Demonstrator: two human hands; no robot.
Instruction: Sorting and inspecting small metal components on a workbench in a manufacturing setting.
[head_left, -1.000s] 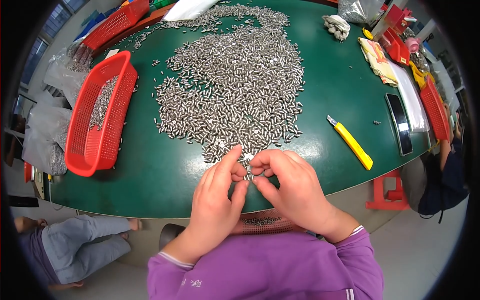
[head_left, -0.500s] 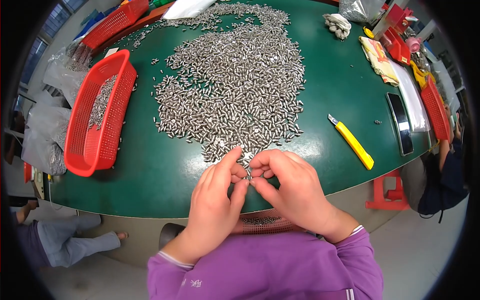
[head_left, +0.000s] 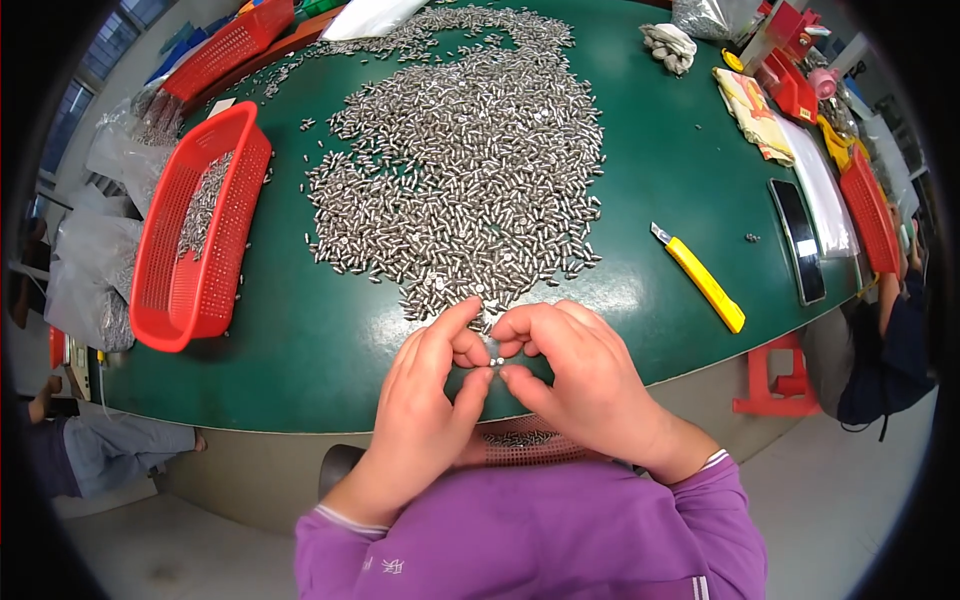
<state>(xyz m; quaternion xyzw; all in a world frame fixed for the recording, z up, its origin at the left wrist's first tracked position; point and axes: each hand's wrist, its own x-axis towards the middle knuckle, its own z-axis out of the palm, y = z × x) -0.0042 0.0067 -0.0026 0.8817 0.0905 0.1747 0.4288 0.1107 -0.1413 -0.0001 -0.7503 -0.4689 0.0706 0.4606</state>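
Note:
Close to the table's near edge, my left hand (head_left: 423,376) and my right hand (head_left: 578,366) face each other with curled fingers and thumbs drawn in. Two tiny shiny metal parts (head_left: 497,361) show between the fingertips, one at each hand. The fingers partly cover these, so the exact grip is hard to see. Just beyond my fingertips begins a wide heap of small silvery, bullet-shaped metal pins (head_left: 470,180), spread over the green table (head_left: 330,375).
A red perforated basket (head_left: 215,285) with more pins stands at left. To the right lie a yellow utility knife (head_left: 705,285), blade out, a phone (head_left: 797,240), a folded cloth (head_left: 752,115) and white gloves (head_left: 668,48). Another basket (head_left: 515,450) sits below the near edge.
My hands have drawn slightly apart at the fingertips, and two tiny parts now show between them. The view has shifted slightly. A person at lower left has moved.

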